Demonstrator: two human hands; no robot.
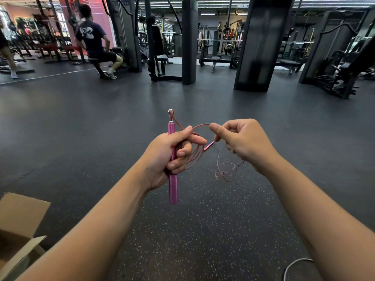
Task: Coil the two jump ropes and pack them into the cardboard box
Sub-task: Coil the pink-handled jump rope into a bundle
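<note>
Jump rope handle (173, 159), pink metal and upright, sits in the left hand (166, 157), whose fingers curl round it along with several loops of the thin red cord (194, 155). Just beside it, the right hand (241, 142) pinches the cord between thumb and forefinger, an arc of it bridging the two hands; more cord dangles in a loose tangle below the right hand. Well below and left of the left forearm stands the open cardboard box (18, 224). A pale cable (292, 266) curves on the speckled rubber floor (182, 240) under the right forearm.
</note>
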